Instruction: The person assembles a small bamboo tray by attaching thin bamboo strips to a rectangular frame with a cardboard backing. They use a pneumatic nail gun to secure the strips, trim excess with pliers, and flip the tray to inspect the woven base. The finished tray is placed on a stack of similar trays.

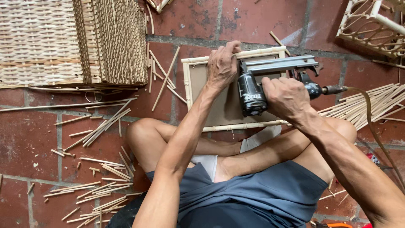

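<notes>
A square rattan-edged frame (192, 90) with a brown board panel lies on the brick floor in front of my crossed legs. My left hand (221, 65) presses down on its far edge, fingers curled over the top cane. My right hand (286, 97) grips the handle of a black and grey pneumatic nail gun (253, 90), which stands nose-down on the panel. An air hose (371, 122) leaves the gun's fitting and runs off to the right.
A stack of woven rattan panels (71, 42) stands at the upper left. A bundle of cane sticks (371, 105) lies at the right, loose cane offcuts (101, 126) scatter over the floor at left. A rattan frame piece (373, 23) sits at top right.
</notes>
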Demonstrator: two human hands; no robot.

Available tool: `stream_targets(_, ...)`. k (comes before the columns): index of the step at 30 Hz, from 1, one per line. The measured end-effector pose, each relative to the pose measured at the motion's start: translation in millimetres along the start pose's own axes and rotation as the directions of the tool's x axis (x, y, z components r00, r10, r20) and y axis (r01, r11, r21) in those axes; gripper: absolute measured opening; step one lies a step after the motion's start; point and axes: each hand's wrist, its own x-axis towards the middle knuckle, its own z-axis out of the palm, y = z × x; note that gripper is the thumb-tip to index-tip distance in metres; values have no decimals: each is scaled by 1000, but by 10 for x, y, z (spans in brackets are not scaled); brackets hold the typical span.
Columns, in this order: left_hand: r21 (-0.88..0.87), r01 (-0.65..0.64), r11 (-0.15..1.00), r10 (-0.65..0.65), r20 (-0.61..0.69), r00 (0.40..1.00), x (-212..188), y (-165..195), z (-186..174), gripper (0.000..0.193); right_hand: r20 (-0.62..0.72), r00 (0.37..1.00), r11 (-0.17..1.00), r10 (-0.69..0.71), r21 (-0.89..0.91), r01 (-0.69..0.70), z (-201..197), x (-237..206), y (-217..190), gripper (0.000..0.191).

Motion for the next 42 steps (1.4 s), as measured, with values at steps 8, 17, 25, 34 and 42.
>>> stream_targets(8, -37, 79, 996, -82, -63, 995, -38, -84, 107, 51, -4, 999, 997, 35, 72, -35, -34, 96, -81, 22)
stream_targets(17, 298, 182, 937, -145, -143, 979, -197, -791, -582, 53, 6, 1000, 999, 19, 26, -19, -73, 168, -246, 16)
stream_targets(25, -538, 553, 637, -557, 174, 812, -455, -1131, -535, 21, -26, 999, 1000, -26, 6, 26, 76, 395, -554, 13)
stream_targets(34, -630, 507, 588, -534, 169, 829, -470, -1170, -522, 18, 7, 1000, 1000, -4, 0, 4, 5, 461, -588, 15)
stream_targets(42, -642, 507, 576, -615, 68, 786, -515, -1176, -521, 39, 23, 996, 995, -89, -33, 90, 52, 690, -918, 10)
